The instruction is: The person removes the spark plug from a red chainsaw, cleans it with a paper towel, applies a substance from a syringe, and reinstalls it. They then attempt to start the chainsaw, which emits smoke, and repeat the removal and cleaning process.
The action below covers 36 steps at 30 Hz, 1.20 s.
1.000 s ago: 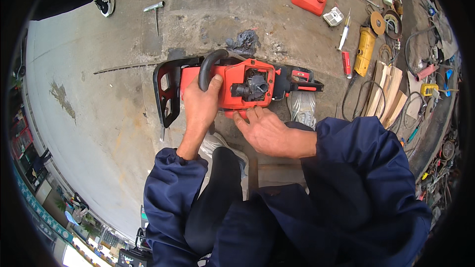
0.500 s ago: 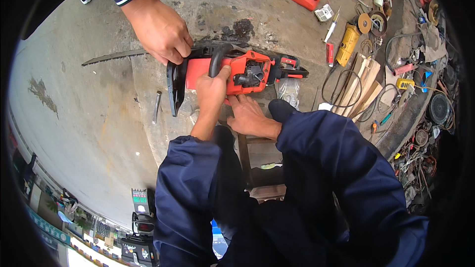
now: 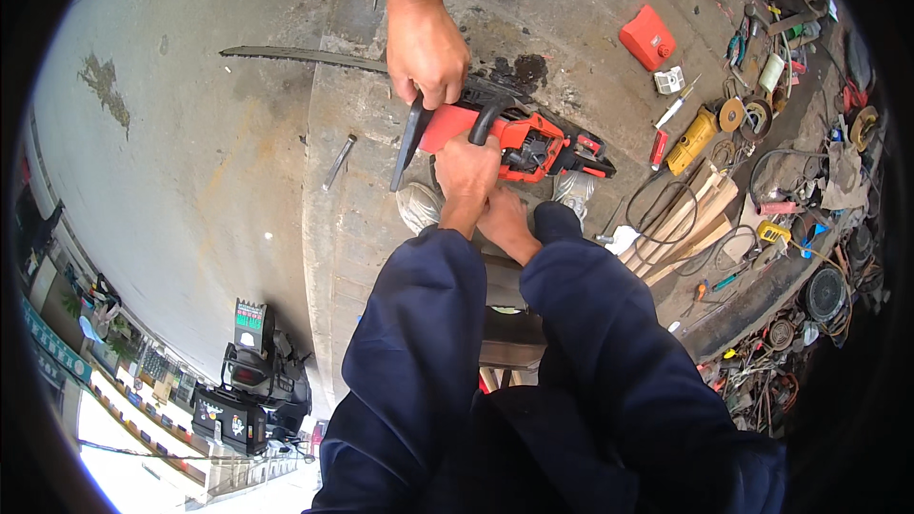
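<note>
An orange-red chainsaw point(image 3: 519, 137) lies on the concrete floor point(image 3: 228, 143) in front of the person, between the shoes and a dark stain point(image 3: 530, 72). Its guide bar point(image 3: 305, 55) stretches toward the upper left, while its rear handle point(image 3: 588, 158) points right and slightly down, close to the right shoe point(image 3: 574, 190). On top of the body an opening shows the dark engine parts point(image 3: 535, 151).

The left hand point(image 3: 467, 171) has its grip closed around the black front handle point(image 3: 487, 122). The right hand point(image 3: 508, 219) is just below the near side of the saw body; its fingers are hidden — whether its grip is open or closed cannot be told. From the upper edge a co-worker's hand point(image 3: 427, 49) comes down, fingers bent at the upper end of the black guard point(image 3: 409, 147).

Left of the left shoe point(image 3: 418, 207), a metal tool point(image 3: 339, 163) lies on the floor. To the right are a red container point(image 3: 647, 36), a small white part point(image 3: 669, 80), a syringe point(image 3: 677, 102), a small red box point(image 3: 658, 148) and a yellow grinder point(image 3: 692, 142) — with wooden strips point(image 3: 687, 221) and a dark cable point(image 3: 636, 200) nearer the person.
</note>
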Motion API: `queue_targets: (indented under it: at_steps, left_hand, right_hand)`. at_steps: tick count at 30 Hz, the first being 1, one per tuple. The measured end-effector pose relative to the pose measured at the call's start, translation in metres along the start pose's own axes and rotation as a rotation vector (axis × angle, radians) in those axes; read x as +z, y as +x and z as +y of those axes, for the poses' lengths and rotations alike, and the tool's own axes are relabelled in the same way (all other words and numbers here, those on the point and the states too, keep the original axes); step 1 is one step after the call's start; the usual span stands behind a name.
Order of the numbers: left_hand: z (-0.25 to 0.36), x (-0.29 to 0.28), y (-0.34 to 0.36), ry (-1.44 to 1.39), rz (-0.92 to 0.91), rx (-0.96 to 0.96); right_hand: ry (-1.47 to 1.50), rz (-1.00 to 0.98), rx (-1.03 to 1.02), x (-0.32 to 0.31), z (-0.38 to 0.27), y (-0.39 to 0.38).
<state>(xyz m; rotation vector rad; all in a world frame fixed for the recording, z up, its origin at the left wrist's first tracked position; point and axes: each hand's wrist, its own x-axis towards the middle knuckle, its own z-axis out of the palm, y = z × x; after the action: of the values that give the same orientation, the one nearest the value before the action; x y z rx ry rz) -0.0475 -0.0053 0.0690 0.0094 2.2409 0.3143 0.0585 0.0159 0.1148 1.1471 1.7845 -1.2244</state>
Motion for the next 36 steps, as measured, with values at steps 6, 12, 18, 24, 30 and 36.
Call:
queue_targets:
  at_steps: [6, 12, 18, 24, 30, 36]
  left_hand:
    - [-0.004, -0.003, -0.020, -0.050, 0.038, 0.062]
    - [0.000, 0.005, 0.001, -0.044, -0.025, 0.028]
    - [-0.008, 0.013, -0.002, -0.040, 0.009, 0.022]
    - [-0.002, 0.005, -0.006, -0.055, -0.019, -0.019]
    - [-0.005, 0.009, -0.005, -0.057, -0.004, -0.003]
    - [-0.006, 0.008, -0.010, -0.053, 0.061, 0.039]
  right_hand:
    - [0.488, -0.192, 0.105, -0.291, 0.019, -0.431]
    - [0.548, -0.014, 0.328, -0.306, 0.061, -0.479]
    - [0.228, -0.132, -0.053, -0.070, 0.063, -0.090]
    - [0.008, -0.084, -0.166, 0.074, 0.088, 0.062]
    - [-0.035, 0.062, -0.195, 0.079, 0.077, 0.062]
    - [0.300, -0.266, 0.266, -0.222, -0.046, -0.237]
